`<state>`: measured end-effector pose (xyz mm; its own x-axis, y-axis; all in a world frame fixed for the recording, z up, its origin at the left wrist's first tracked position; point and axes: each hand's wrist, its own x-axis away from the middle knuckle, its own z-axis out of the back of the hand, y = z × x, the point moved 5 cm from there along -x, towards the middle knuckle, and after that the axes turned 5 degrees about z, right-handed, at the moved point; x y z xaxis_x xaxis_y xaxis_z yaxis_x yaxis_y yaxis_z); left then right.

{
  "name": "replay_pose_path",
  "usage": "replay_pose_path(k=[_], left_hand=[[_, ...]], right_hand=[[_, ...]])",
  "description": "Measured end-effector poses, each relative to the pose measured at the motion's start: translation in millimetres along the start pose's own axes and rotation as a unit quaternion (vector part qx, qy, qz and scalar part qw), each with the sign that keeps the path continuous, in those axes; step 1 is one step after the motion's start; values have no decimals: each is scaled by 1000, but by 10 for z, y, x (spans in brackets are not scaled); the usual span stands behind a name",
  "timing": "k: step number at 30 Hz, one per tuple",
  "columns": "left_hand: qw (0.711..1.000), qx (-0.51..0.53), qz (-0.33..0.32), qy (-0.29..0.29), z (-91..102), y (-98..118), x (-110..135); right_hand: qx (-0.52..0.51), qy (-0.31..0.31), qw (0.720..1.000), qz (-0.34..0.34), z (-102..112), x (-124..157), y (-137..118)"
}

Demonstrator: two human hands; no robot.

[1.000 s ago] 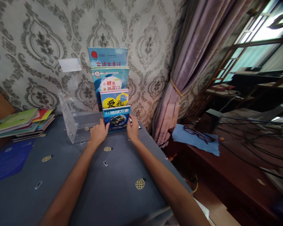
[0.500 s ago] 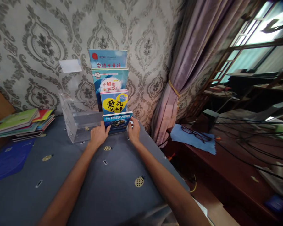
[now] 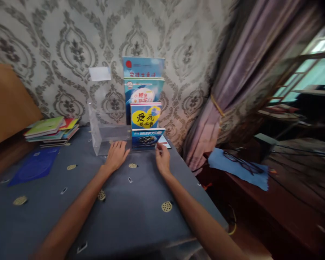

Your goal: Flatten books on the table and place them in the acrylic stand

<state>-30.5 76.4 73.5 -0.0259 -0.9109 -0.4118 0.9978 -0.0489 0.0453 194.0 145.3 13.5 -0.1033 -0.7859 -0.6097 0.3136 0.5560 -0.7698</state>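
Books stand in tiers in the right half of a clear plastic display rack (image 3: pixel 112 134). At the front is a blue book (image 3: pixel 147 139) with a globe-like picture. Behind it rise a book with a yellow heart (image 3: pixel 146 116), a teal book (image 3: pixel 144 90) and a tall light-blue book (image 3: pixel 143 65). My left hand (image 3: pixel 117 155) lies at the rack's lower front, left of the blue book, fingers stretched out and holding nothing. My right hand (image 3: pixel 163 159) is at the rack's lower right front corner, its fingers curled together. What they pinch, if anything, is too small to tell.
A pile of books (image 3: pixel 52 130) and a blue folder-like sheet (image 3: pixel 35 164) lie left on the grey patterned tablecloth (image 3: pixel 132 213). A brown box (image 3: pixel 11 104) stands far left. Right of a curtain (image 3: pixel 203 130), glasses (image 3: pixel 242 162) rest on a blue cloth (image 3: pixel 216 160), near cables.
The view has swung left, so the rack appears further right. Both hands have come off the front blue book's sides, the left one now flat with spread fingers. The books stay standing.
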Motion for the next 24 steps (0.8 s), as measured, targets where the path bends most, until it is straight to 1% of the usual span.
replay_pose_path(k=[2, 3, 5, 7, 9, 12, 14, 15, 16, 17, 18, 19, 21, 24], left_hand=[[1000, -2, -7, 5, 22, -245, 182], [1000, -9, 0, 7, 42, -398, 284], [999, -30, 32, 11, 105, -749, 497], [995, -59, 79, 13, 195, -1137, 711], [986, -95, 135, 12, 302, -1541, 915], [962, -126, 242, 15, 475, -2145, 1211], [934, -141, 327, 24, 581, -2511, 1412], [919, -139, 368, 18, 612, -2671, 1507], [905, -127, 407, -3, 617, -2815, 1595], [887, -106, 449, -36, 601, -2942, 1680], [873, -84, 475, -75, 570, -3037, 1745], [866, -67, 485, -101, 545, -3100, 1786], [863, -51, 486, -130, 510, -3163, 1821], [866, -58, 476, -143, 483, -3171, 1834]], right_hand=[[7, -27, 999, -27, -34, 98, 12], [9, -47, 998, -36, -64, 140, 7], [10, -94, 995, -43, -137, 211, -26], [17, -129, 991, -43, -203, 270, -82], [25, -161, 986, -41, -260, 319, -140], [43, -207, 977, -29, -318, 363, -203], [54, -227, 972, -23, -331, 369, -221], [58, -233, 971, -22, -332, 366, -225], [60, -236, 970, -22, -331, 362, -228], [63, -238, 969, -22, -330, 357, -232], [65, -239, 968, -21, -329, 353, -238], [67, -240, 968, -20, -329, 350, -246], [69, -239, 968, -16, -329, 349, -267], [76, -237, 969, -11, -329, 354, -299]])
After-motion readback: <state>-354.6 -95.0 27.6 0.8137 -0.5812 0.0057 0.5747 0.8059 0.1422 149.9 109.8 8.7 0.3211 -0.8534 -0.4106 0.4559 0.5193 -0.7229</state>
